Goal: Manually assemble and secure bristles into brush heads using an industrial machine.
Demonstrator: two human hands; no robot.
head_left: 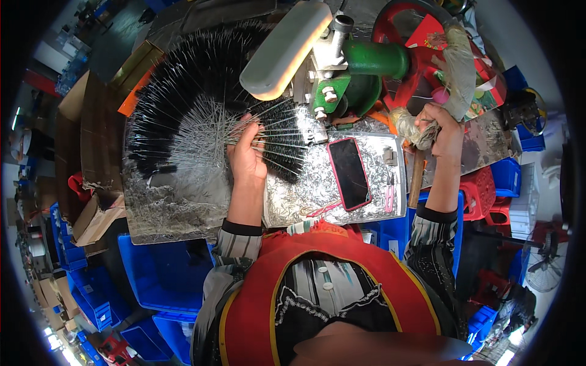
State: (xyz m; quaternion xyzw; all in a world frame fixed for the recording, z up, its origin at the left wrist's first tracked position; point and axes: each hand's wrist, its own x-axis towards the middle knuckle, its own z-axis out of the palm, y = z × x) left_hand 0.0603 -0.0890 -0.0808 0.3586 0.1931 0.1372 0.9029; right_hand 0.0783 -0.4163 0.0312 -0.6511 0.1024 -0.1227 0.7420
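My left hand (247, 155) is closed around a fanned bunch of thin wire-stemmed brushes (284, 135), with their metal stems spreading to the right toward the press. Beside it lies a large ring-shaped heap of similar black-bristled wire brushes (174, 76), stems pointing inward. A green hand press (378, 59) with bolts and a metal jaw stands just beyond the held bunch. On the right, my right hand (442, 129) is wrapped round the cloth-bound handle (408, 127) by the press's red wheel (400, 91). The lamp partly hides the jaw area.
A long white lamp (287, 52) hangs over the bench. Below the press, a metal tray (287, 204) carries a pink-edged phone (349, 174) and small pink-handled snips (389, 196). Cardboard boxes (97, 134) line the left; blue bins (162, 287) and red stools (479, 192) stand below.
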